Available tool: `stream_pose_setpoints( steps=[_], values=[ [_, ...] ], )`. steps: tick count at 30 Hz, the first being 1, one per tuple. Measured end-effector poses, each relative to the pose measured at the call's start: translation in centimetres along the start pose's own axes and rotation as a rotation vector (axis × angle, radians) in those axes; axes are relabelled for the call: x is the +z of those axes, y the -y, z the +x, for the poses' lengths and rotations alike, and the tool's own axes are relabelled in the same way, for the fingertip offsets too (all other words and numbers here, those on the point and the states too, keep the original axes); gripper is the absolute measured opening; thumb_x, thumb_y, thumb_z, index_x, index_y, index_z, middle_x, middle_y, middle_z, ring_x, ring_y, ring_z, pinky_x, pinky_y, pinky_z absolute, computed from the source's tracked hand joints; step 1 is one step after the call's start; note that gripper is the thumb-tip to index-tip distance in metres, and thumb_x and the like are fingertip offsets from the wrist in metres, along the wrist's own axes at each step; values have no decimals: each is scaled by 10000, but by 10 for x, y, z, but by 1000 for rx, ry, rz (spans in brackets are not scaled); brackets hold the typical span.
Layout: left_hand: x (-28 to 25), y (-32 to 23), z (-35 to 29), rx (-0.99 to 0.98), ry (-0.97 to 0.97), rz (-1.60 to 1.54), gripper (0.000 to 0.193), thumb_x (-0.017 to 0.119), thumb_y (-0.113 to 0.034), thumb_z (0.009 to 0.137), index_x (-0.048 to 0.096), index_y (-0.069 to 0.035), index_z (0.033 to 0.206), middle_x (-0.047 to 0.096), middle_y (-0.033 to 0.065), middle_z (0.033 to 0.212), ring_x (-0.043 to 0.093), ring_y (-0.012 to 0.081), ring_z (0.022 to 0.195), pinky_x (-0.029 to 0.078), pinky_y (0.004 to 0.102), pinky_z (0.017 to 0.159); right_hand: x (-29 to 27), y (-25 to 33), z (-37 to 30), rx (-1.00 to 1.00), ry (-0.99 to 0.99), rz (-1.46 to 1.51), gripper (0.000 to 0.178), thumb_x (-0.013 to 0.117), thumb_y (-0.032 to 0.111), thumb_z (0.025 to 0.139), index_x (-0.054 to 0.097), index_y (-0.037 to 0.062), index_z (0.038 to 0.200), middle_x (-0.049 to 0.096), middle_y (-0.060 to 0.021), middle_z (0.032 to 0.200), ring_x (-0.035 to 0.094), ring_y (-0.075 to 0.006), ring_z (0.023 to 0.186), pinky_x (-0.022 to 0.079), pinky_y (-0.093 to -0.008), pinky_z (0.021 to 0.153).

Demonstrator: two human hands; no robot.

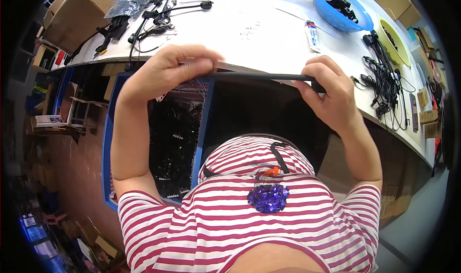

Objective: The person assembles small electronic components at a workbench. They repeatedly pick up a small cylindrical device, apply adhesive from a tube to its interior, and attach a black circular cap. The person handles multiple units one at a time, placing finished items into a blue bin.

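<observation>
A black cable or thin tube (259, 76) runs almost level between my two hands, just off the near edge of the white table. My left hand (173, 70) is closed around its left part, with the fingertips slightly smeared by motion. At the other end my right hand (331, 88) pinches it between thumb and fingers, and a thicker black end piece shows partly behind those fingers. Below my left forearm stands a blue-edged crate (201, 129) filled with black cables with small white connectors (175, 150).
On the table (259, 40) lie loose black cables (153, 23) at the left and a cable bundle (384, 80) at the right. A blue basin of black parts (367, 25), a yellow basin (403, 54) and a tube (312, 36) stand or lie at the far right. A cardboard box (77, 20) is far left.
</observation>
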State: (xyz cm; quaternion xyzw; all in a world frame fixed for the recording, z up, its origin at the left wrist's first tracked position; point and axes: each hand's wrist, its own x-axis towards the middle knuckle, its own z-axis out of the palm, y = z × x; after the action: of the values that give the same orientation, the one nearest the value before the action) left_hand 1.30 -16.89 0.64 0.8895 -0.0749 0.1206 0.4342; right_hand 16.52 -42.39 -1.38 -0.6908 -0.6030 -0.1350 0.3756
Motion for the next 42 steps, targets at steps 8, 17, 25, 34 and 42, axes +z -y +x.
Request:
stream_pose_setpoints(
  steps=[8,17,25,34,42],
  values=[
    [92,46,-56,88,-407,-769,536,448,-481,882,539,7,1085,551,96,850,534,177,760,424,287,720,80,-18,-83,636,-163,628,108,649,79,792,565,11,797,513,0,712,464,-80,628,377,-215,561],
    [139,62,-33,56,-742,-1259,437,470,-444,878,446,-85,1125,473,43,823,444,134,679,396,306,688,134,-25,-120,1016,368,1173,171,579,239,840,555,78,788,456,52,611,355,-20,500,274,-194,436],
    [150,67,-34,-3,-679,-1178,469,557,-409,842,423,-76,1145,478,60,848,446,123,667,390,289,669,137,-35,-125,630,369,598,576,677,290,745,461,52,1223,506,-146,1127,534,-212,949,432,-300,818],
    [201,73,-34,-237,-430,-1024,393,508,-164,909,338,-36,1239,501,50,1043,481,112,979,410,242,832,104,10,-17,-90,6,146,276,689,238,716,652,115,960,636,-48,908,585,-214,897,403,-367,859],
    [210,76,-37,-333,-110,-812,399,551,-11,849,395,-24,1216,495,92,1147,503,166,1064,415,280,897,122,-17,-33,211,309,165,161,627,231,764,682,80,766,647,-76,689,622,-244,674,483,-339,669]
  ],
)
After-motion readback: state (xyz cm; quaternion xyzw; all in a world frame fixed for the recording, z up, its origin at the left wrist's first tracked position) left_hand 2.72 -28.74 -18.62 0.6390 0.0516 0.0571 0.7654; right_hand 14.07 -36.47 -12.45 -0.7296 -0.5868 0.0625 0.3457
